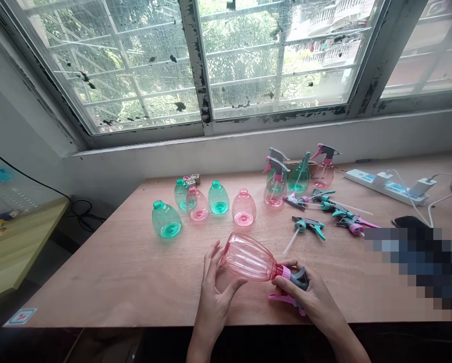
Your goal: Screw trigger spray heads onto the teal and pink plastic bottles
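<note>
Left hand (214, 293), spread, cups pink bottle (249, 257) at left, apparently steadying; right hand (309, 292) clamps pink collar (285, 271), seemingly supporting.

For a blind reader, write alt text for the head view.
Right hand holding a clear pink ribbed plastic bottle sideways at its pink-and-grey spray head, left hand cupped near its base. Behind, on a wooden table, stand three clear green open bottles and two pink ones; loose spray heads lie to the right.
</note>
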Available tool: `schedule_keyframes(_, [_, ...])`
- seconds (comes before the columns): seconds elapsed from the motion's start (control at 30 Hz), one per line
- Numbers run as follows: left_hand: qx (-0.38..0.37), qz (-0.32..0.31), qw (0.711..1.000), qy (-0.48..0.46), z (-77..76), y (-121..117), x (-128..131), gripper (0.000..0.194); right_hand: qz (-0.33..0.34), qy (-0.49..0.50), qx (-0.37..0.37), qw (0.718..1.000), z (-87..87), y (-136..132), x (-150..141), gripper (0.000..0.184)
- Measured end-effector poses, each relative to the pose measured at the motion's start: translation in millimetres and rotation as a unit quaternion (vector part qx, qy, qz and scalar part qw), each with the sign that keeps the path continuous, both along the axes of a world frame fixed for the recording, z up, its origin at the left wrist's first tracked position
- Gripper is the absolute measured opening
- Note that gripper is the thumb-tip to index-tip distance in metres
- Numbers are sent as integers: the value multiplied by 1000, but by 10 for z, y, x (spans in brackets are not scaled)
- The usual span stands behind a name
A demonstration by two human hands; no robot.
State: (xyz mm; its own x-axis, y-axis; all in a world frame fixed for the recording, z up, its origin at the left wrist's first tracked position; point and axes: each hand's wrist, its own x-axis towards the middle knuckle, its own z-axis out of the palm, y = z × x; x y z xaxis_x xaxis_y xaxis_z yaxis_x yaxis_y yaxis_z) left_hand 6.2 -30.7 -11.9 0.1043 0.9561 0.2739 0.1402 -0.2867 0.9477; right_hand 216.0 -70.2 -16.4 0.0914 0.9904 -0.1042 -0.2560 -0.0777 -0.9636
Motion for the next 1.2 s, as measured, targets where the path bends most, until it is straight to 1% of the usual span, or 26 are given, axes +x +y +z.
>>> schedule_keyframes(0.1, [10,-7,1000,3,12,-16,2,62,-5,-1,0,1000,3,-2,11,42])
schedule_keyframes(0.2, [-14,-28,999,-24,7,-26,1,72,-13,-3,10,1000,35,-11,-6,41])
schedule_keyframes(0.3, [-37,-27,998,-50,0,-25,1,63,3,-19,10,1000,51,-10,-8,39])
schedule_keyframes(0.4, [-19,-24,999,-15,14,-27,4,55,34,-12,14,999,31,4,30,36])
schedule_keyframes(0.47, [-7,-21,1000,7,33,-36,7,54,45,17,22,999,14,12,57,35])
schedule_keyframes(0.53, [-18,-32,999,6,57,-48,6,59,41,34,25,998,12,12,66,34])
schedule_keyframes(0.63, [-49,-56,997,-30,84,-65,-3,69,19,10,19,1000,45,-5,47,35])
schedule_keyframes(0.73, [-58,-28,996,-56,81,-89,-13,57,33,-14,15,999,103,-44,25,36])
schedule_keyframes(0.8, [-40,-25,998,-46,66,-124,-21,50,49,2,8,999,147,-90,23,37])
schedule_keyframes(0.83, [-21,-29,999,-35,59,-149,-26,49,58,17,1,998,171,-121,26,37])
schedule_keyframes(0.9, [14,-35,999,-20,54,-212,-44,51,73,56,-17,996,227,-197,37,40])
schedule_keyframes(0.97, [15,-45,999,-21,71,-276,-73,54,80,77,-34,993,292,-285,48,40])
schedule_keyframes(1.0, [-1,-53,998,-30,89,-303,-89,58,76,69,-38,994,326,-329,53,39])
schedule_keyframes(1.03, [-25,-62,997,-44,113,-325,-104,63,65,41,-35,996,358,-372,56,38])
schedule_keyframes(1.1, [-63,-63,992,-85,175,-351,-120,78,53,-76,1,996,414,-444,50,35])
schedule_keyframes(1.17, [-77,-31,987,-135,245,-365,-115,85,73,-189,53,978,450,-485,13,33])
schedule_keyframes(1.2, [-78,-12,985,-153,280,-375,-107,84,86,-206,68,972,456,-488,-22,32])
